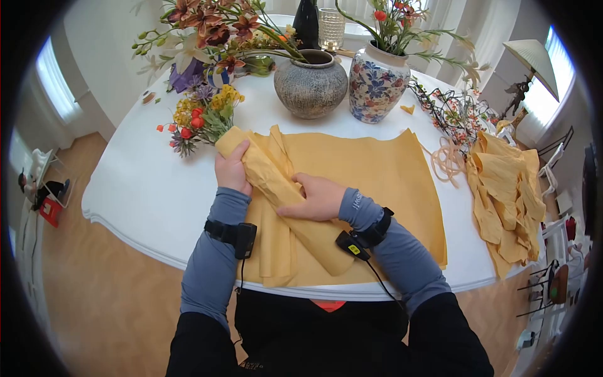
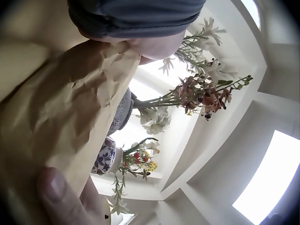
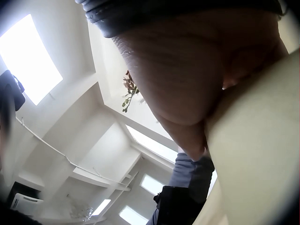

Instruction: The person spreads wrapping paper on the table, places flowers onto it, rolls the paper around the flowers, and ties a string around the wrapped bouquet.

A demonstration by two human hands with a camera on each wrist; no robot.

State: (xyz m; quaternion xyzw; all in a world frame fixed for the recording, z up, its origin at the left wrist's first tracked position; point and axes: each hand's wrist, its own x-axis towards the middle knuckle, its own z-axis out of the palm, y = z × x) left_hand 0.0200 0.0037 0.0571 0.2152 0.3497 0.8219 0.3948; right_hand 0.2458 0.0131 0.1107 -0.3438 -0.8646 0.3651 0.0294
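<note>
A bouquet of yellow, red and purple flowers (image 1: 204, 119) pokes out of the upper left end of a creased roll of tan wrapping paper (image 1: 267, 176). Just below the blooms, my left hand (image 1: 232, 169) grips the roll from its left side. My right hand (image 1: 317, 200) holds the same roll around its middle, thumb on the near side and fingers on the far side. In the left wrist view the paper's wrinkled surface (image 2: 70, 112) fills the left part, with a thumb (image 2: 54, 185) lying on it. The stems are hidden inside the paper. Underneath lies a wide flat paper sheet (image 1: 370, 176).
A grey round vase (image 1: 311, 88) and a blue-and-red patterned vase (image 1: 378, 81) hold flowers at the back of the white table (image 1: 144, 182). On the right are crumpled tan paper (image 1: 505, 195), pink ribbon (image 1: 447, 160) and berry twigs (image 1: 458, 113). A lamp (image 1: 532, 63) stands beyond.
</note>
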